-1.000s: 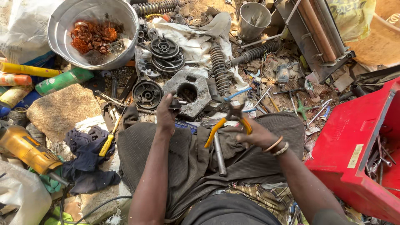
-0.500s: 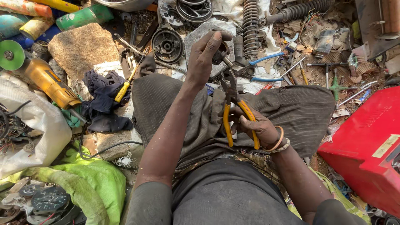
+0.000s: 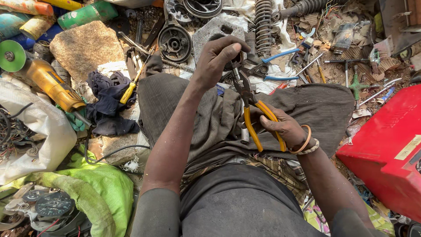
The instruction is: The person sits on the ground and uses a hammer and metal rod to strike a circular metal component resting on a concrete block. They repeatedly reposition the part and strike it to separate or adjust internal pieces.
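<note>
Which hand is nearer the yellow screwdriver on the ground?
Left. The left hand is raised right of the yellow screwdriver; the right hand, gripping the pliers, is farther right.

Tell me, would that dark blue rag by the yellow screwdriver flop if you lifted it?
Probably yes: the dark rag lies crumpled in soft folds, so it should droop and weigh little. It would hardly roll or slip, though it might drag the yellow screwdriver lying against it.
</note>
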